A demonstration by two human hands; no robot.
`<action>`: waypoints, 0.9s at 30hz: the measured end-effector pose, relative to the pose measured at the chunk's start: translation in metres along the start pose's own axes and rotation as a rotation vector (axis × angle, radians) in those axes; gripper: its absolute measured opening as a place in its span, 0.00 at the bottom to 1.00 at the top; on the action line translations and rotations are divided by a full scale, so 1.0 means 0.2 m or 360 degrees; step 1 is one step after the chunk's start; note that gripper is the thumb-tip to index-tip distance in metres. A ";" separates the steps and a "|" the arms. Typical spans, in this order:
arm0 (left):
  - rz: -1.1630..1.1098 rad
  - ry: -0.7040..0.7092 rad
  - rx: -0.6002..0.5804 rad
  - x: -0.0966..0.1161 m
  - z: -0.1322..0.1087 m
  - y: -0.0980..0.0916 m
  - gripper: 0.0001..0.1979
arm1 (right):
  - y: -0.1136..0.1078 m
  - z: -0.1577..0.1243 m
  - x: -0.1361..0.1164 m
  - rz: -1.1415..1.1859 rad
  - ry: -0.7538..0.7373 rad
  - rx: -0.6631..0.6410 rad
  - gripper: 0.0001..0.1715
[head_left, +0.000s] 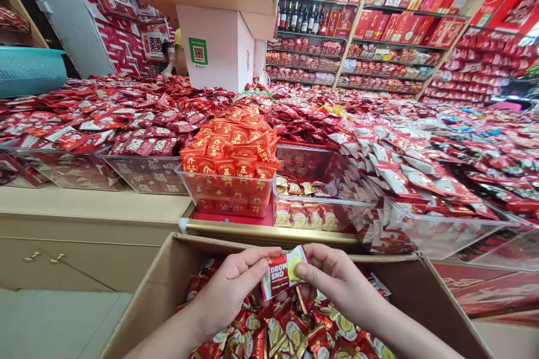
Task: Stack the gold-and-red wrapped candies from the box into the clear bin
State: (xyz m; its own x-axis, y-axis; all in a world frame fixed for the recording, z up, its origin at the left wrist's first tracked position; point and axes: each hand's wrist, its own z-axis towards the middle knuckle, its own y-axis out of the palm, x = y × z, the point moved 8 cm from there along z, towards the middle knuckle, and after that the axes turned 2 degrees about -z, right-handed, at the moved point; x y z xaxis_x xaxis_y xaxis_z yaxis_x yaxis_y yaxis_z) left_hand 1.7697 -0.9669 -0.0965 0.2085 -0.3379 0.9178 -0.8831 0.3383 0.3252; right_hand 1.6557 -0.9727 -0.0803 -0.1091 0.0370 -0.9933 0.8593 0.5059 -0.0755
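Note:
A small red and white wrapped candy (278,276), printed with "DROM SNO" and a yellow-green picture, is pinched between both hands. My left hand (240,275) grips its left end, thumb on the front. On its right end sits the thumb of my right hand (326,272), with the fingers behind the wrapper. Below the hands, an open cardboard box (143,297) holds many red and gold wrapped candies (295,331). Just beyond the box, a clear bin (326,200) has a low layer of similar candies (301,214) in it.
A clear bin heaped with orange-red packets (229,157) stands left of the low-filled one. White and red packets (404,168) pile up at right. A blue-green basket (29,72) sits far left. Behind are a white pillar (214,61) and stocked shelves (357,5). Another person is partly visible.

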 end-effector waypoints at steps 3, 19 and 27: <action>0.0007 0.0006 0.0029 -0.01 -0.01 -0.01 0.23 | -0.06 -0.01 -0.01 -0.0336 -0.0145 0.0197 0.19; 0.0149 0.0112 0.0052 0.04 -0.01 -0.02 0.24 | 0.11 -0.16 -0.31 -0.1889 -0.1127 0.0288 0.16; 0.0197 0.0177 0.0050 0.04 0.01 -0.05 0.16 | -0.42 0.12 -0.75 -0.2473 -0.0437 0.1113 0.14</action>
State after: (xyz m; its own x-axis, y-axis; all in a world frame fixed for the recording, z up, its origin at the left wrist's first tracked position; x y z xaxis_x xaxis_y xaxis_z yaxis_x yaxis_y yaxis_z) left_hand 1.7790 -0.9741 -0.0928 0.1411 -0.1956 0.9705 -0.9173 0.3429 0.2025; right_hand 1.6123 -1.0414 0.0728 -0.9640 -0.2586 0.0611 0.0859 -0.5208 -0.8494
